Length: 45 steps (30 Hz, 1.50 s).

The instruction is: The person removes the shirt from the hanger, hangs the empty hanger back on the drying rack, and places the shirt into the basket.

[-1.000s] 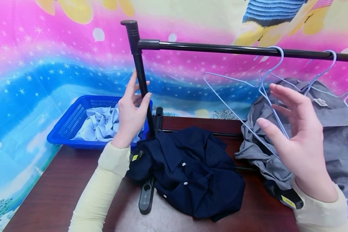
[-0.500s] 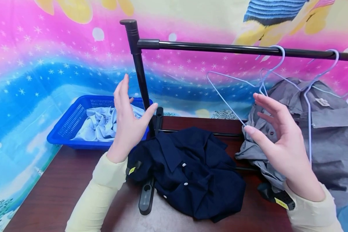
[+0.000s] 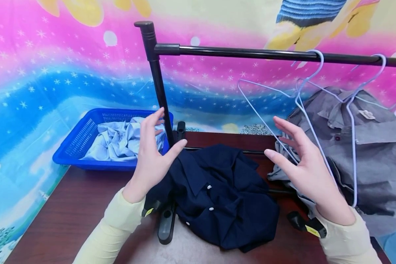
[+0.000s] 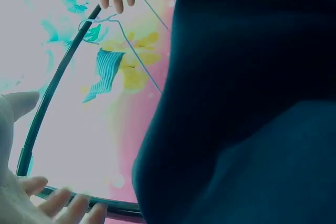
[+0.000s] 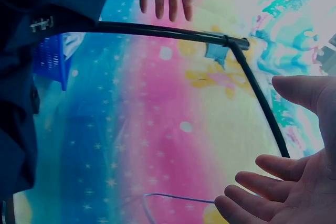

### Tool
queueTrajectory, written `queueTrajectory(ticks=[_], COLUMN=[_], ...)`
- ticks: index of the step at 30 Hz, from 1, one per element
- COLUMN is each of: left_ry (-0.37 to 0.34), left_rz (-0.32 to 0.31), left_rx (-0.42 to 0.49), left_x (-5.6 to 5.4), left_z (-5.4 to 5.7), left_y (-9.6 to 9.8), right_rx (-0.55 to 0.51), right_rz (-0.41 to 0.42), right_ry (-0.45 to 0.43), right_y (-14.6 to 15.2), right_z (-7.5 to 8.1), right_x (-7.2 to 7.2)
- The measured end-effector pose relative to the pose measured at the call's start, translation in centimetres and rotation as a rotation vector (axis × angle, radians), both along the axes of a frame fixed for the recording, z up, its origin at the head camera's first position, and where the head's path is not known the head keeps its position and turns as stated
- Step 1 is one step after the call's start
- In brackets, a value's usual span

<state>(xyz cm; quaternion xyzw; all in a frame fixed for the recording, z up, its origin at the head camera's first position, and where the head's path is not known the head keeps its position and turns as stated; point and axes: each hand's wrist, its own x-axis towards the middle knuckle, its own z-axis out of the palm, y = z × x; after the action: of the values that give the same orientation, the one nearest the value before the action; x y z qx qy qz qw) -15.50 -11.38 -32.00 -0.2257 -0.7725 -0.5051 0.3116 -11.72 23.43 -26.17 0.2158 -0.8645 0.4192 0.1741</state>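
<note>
A crumpled navy button-up shirt (image 3: 231,205) lies on the table between my two hands. My left hand (image 3: 150,159) hovers at the shirt's left side, near the rack's upright post (image 3: 159,86), its fingers spread and holding nothing. To the right of the shirt, my right hand (image 3: 308,170) is raised with thumb and fingers apart, also holding nothing, in front of a bare lilac wire hanger (image 3: 265,86). In the left wrist view the navy cloth (image 4: 236,77) fills much of the right side. The right wrist view shows loose, extended fingers (image 5: 262,187).
A blue plastic basket (image 3: 70,156) with light blue cloth (image 3: 113,141) stands at the left. The black rack rail (image 3: 231,52) crosses above the table (image 3: 89,205). A second lilac hanger (image 3: 352,146) and a grey shirt (image 3: 379,161) hang at the right. The rack's black foot (image 3: 166,227) sticks out in front.
My left hand has come away from the rack post and moved down towards the navy shirt. My right hand has moved left and down, away from the hangers.
</note>
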Motion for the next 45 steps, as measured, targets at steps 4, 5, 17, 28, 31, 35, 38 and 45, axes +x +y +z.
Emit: queueTrajectory(ticks=[4, 5, 17, 28, 31, 35, 38, 45], left_ry=[-0.106, -0.139, -0.509, -0.532, -0.54, -0.532, -0.539, -0.567], left_rz=[-0.107, -0.125, -0.203, -0.201, -0.186, -0.162, -0.146, -0.135], left_rx=[-0.068, -0.099, -0.68, -0.816, -0.866, -0.936, -0.957, -0.962], left_x=[0.2, 0.2, 0.3, 0.0, -0.2, -0.7, -1.2, -2.0], left_z=[-0.4, -0.5, -2.4, -3.8, -4.6, -5.7, -6.4, -6.8], left_y=[0.1, 0.1, -0.2, 0.1, 0.5, 0.9, 1.1, 1.6], right_rx=[0.038, 0.045, 0.132, 0.322, 0.383, 0.407, 0.418, 0.515], right_rz=[0.0, 0.001, 0.063, 0.212, 0.286, 0.37, 0.428, 0.339], right_ry=[-0.059, -0.078, -0.233, -0.372, -0.418, -0.47, -0.495, -0.429], right_y=[0.1, 0.2, 0.9, 1.0, 0.9, 0.9, 1.0, 0.4], right_z=[-0.9, -1.2, -6.3, -11.5, -12.6, -13.5, -13.7, -15.0], right_x=[-0.4, -0.6, -3.0, -4.1, -4.0, -3.7, -3.6, -4.0])
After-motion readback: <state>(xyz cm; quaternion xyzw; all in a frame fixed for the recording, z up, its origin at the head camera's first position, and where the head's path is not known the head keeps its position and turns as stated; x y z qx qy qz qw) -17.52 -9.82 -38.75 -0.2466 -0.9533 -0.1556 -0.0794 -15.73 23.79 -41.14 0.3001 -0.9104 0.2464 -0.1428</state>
